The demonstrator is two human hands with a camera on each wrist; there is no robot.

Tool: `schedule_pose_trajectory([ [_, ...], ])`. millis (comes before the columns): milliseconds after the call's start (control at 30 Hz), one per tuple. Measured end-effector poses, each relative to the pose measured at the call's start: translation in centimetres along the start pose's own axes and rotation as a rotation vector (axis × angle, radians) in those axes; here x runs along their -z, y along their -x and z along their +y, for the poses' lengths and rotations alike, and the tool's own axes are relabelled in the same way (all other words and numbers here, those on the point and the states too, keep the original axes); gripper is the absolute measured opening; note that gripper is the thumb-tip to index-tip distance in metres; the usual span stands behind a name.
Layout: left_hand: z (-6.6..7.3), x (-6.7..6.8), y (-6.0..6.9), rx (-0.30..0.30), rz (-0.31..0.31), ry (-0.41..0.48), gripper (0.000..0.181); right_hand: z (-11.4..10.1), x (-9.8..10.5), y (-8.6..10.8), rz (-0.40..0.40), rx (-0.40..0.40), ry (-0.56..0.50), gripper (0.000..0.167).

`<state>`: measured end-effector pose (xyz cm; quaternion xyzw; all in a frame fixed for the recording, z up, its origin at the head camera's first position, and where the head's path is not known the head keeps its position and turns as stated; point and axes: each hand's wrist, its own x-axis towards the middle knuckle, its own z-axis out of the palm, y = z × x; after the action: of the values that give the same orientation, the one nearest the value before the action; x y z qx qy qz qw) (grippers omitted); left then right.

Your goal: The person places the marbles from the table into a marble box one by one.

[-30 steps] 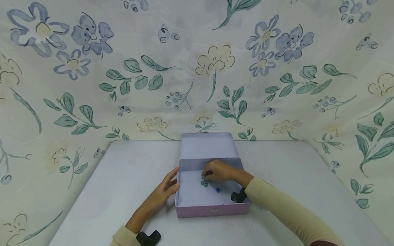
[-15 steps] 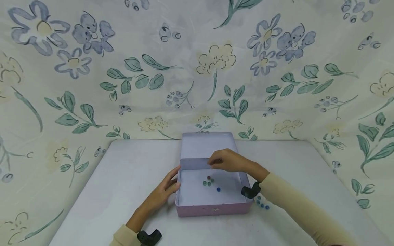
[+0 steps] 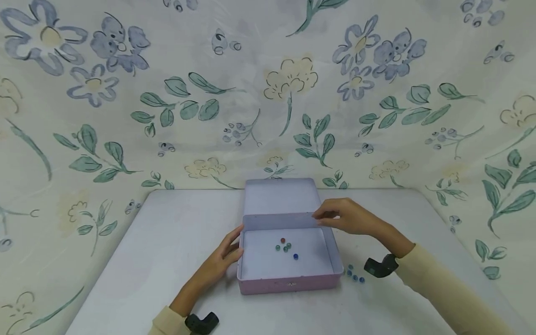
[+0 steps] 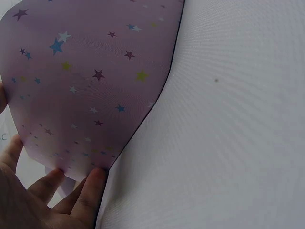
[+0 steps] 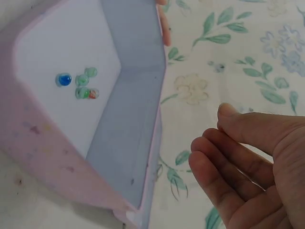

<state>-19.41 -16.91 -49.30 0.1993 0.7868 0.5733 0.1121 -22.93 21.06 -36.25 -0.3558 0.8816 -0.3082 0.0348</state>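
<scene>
An open pinkish-purple box (image 3: 291, 285) stands on the table, its lid (image 3: 280, 196) leaning back behind it. Star prints cover its side (image 4: 97, 90) in the left wrist view. On the box floor lie three green marbles (image 3: 285, 249), a reddish one (image 3: 283, 240) behind them and a blue marble (image 3: 296, 256) set a little apart. My left hand (image 3: 219, 260) rests its extended fingertips against the box's left wall. Above the box's right rear corner hovers my right hand (image 3: 349, 216); its fingers (image 5: 224, 164) are loosely bent, and nothing shows between them.
Several marbles (image 3: 355, 278), mostly blue, lie on the white table (image 3: 180, 223) just outside the box's right wall. Behind the table hangs a floral cloth (image 3: 251, 102). Dark wrist devices show on the left (image 3: 202, 322) and right wrists.
My right hand has let go of the reddish marble beside the green ones, then risen and moved right to the box's rear corner. The left hand has stayed on the wall.
</scene>
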Motion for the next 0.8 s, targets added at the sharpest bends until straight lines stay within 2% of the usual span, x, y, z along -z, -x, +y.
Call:
schedule_pose_trajectory([
  [300, -0.1, 0.2, -0.1, -0.011, 0.003, -0.014, 0.064, 2.0, 0.6, 3.7, 0.034, -0.077, -0.006, 0.019],
  [533, -0.2, 0.2, 0.0, -0.009, -0.003, 0.001, 0.064, 3.6, -0.2, 6.5, 0.056, -0.118, -0.014, 0.019],
  [800, 0.0, 0.0, -0.1, -0.018, -0.016, 0.009, 0.064, 4.8, -1.4, 8.7, 0.054, -0.165, -0.079, 0.021],
])
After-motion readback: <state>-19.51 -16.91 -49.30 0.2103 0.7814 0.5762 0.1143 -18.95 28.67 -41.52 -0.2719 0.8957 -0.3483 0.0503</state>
